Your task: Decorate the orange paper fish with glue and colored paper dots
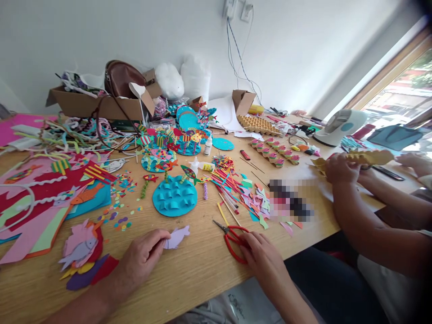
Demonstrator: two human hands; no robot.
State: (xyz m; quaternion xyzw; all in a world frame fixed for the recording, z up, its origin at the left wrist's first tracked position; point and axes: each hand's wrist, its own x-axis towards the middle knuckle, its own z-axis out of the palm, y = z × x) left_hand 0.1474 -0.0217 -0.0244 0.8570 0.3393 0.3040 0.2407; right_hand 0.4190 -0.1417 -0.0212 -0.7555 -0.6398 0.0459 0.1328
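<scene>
Between the thumb and fingers of my left hand (148, 252) is a lilac paper fish (177, 237), held by one end just above the table. My right hand (265, 256) rests at the table's front edge, closed around the red handles of a pair of scissors (232, 238). The scissor blades point away to the left, slightly apart from the fish. Beyond the fish lies a round blue paper base (174, 198) covered in curled paper strips. Left of my left hand sits a pile of cut paper fish (83, 245) in pink, lilac and red.
Coloured paper sheets (37, 216) cover the left side. Paper scraps (259, 200) and strips lie right of centre. Glue bottles (208, 146) and finished fish pieces (168, 139) stand behind. At right, another person's hands (342, 168) hold a yellow egg-carton piece (367, 157).
</scene>
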